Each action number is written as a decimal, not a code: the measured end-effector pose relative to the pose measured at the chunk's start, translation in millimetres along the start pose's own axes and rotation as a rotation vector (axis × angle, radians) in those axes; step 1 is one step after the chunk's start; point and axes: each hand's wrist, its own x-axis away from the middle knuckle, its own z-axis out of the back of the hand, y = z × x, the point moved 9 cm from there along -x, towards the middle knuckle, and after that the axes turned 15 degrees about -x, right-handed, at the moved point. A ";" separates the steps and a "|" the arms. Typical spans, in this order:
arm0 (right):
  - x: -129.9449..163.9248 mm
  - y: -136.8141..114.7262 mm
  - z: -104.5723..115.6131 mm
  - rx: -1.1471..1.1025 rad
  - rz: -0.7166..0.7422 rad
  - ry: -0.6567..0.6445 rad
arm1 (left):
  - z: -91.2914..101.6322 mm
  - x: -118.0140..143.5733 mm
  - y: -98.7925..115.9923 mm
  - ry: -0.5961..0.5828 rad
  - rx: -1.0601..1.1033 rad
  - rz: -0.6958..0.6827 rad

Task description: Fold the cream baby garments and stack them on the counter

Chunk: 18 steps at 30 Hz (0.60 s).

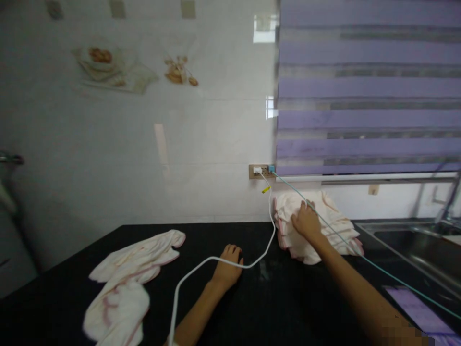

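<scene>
My left hand (229, 269) lies palm down on the black countertop (266, 307), its fingers stretched forward and holding nothing. A white cord (212, 259) crosses in front of that hand. Further right, my right hand (308, 222) rests on top of a stack of white cloths (334, 216) with pink edging, thumb spread from the fingers. A thin teal cord (336, 233) runs past this hand and over the stack. To the left of my left hand, another white cloth (124, 283) with pink edging lies crumpled and loose on the counter.
Both cords run from a wall socket (262, 171), above the counter. A metal sink (414, 250) with a faucet (448, 204) is on the right. Near the right front lies a flat purple item (419, 307). Purple striped blinds (360, 86) hang behind.
</scene>
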 end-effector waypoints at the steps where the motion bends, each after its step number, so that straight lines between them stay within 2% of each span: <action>1: 21.6 -23.7 -3.8 -0.046 0.090 0.019 | -0.8 7.3 1.6 -0.010 0.014 -0.009; 2: 44.0 -42.1 -12.2 -0.110 0.140 0.019 | -1.1 13.0 3.8 -0.020 0.032 -0.020; 4: 85.2 -61.2 -41.7 -0.250 0.103 -0.051 | 0.6 19.6 9.6 -0.034 0.070 -0.039; 7: 130.9 -71.5 -95.6 -0.321 -0.029 -0.273 | 6.5 22.1 19.3 -0.041 0.100 -0.057; 9: 148.1 -81.9 -116.3 -0.269 0.019 -0.405 | 8.6 22.3 24.4 -0.053 0.106 -0.064; 13: 160.3 -96.8 -119.6 -0.252 0.204 -0.505 | 7.0 24.2 29.2 -0.090 0.086 -0.086; 18: 164.7 -93.2 -120.2 -0.307 0.232 -0.550 | 8.4 29.2 38.0 -0.095 0.010 -0.111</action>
